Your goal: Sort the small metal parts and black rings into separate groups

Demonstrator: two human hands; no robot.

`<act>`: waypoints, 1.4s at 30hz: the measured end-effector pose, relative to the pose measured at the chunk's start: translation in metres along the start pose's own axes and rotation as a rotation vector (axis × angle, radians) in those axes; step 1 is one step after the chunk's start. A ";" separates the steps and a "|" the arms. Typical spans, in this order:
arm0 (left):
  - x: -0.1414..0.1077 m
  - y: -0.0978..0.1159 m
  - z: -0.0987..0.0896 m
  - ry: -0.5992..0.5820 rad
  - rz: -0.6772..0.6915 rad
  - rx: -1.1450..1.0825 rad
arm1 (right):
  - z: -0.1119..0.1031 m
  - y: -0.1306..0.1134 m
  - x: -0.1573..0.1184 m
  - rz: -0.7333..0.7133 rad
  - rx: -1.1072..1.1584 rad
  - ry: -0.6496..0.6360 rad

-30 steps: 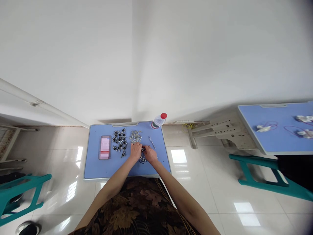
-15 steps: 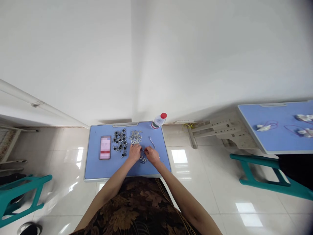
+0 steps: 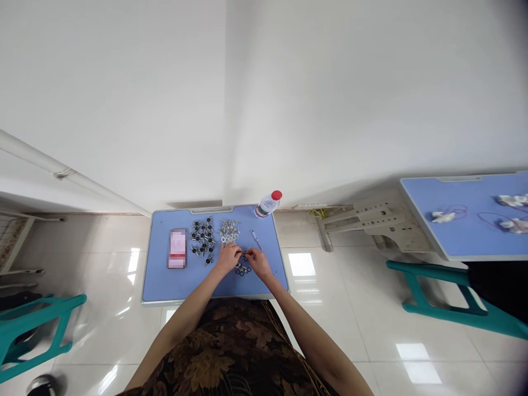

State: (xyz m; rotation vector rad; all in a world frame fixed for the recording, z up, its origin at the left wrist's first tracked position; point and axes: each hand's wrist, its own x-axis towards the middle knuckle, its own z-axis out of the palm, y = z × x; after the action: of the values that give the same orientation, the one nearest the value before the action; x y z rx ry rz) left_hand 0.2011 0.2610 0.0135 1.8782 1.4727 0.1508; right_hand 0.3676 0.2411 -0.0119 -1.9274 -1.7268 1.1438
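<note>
Over the blue table [image 3: 173, 286], my left hand [image 3: 230, 257] and my right hand [image 3: 257, 261] meet with fingers pinched. Between the fingertips is a small dark piece, too small to make out well; both hands seem to touch it. Just below them lie several black rings [image 3: 242, 270]. Beyond my left hand is a group of small metal pieces [image 3: 229, 226] with pale rings [image 3: 229, 239] at its near side. Farther left are several metal parts with round black caps [image 3: 203, 236]. A thin pen-like tool [image 3: 256, 240] lies beyond my right hand.
A phone [image 3: 177, 249] lies on the table's left side. A bottle with a red cap [image 3: 268, 203] stands at the far right edge. Another blue table [image 3: 466, 236] with white bundles is at the right. Green stools [image 3: 445, 311] stand on both sides.
My fingertips have shifted slightly, and the dark piece between them shows more clearly. My right hand's fingers have turned a little. The things on the table lie as before.
</note>
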 end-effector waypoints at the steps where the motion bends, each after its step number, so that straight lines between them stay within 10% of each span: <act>1: 0.000 0.001 0.000 -0.006 -0.007 -0.012 | 0.001 0.000 0.000 0.006 0.029 0.004; 16: 0.014 -0.026 -0.031 0.143 -0.339 -0.033 | 0.010 0.002 -0.007 0.156 0.080 0.066; 29: -0.005 -0.031 -0.029 0.176 -0.261 -0.097 | 0.000 -0.004 -0.010 0.089 -0.114 0.006; 37: -0.084 -0.047 0.003 -0.140 -0.354 0.036 | -0.019 0.004 -0.026 0.229 -0.268 -0.092; 42: -0.087 -0.039 0.028 -0.110 -0.364 -0.012 | -0.007 0.007 -0.043 0.282 -0.279 -0.194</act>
State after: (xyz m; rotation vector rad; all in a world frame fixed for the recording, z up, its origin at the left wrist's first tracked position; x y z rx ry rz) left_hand 0.1549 0.1747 -0.0015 1.5515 1.7015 -0.1138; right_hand 0.3789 0.2009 0.0028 -2.3576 -1.8382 1.2793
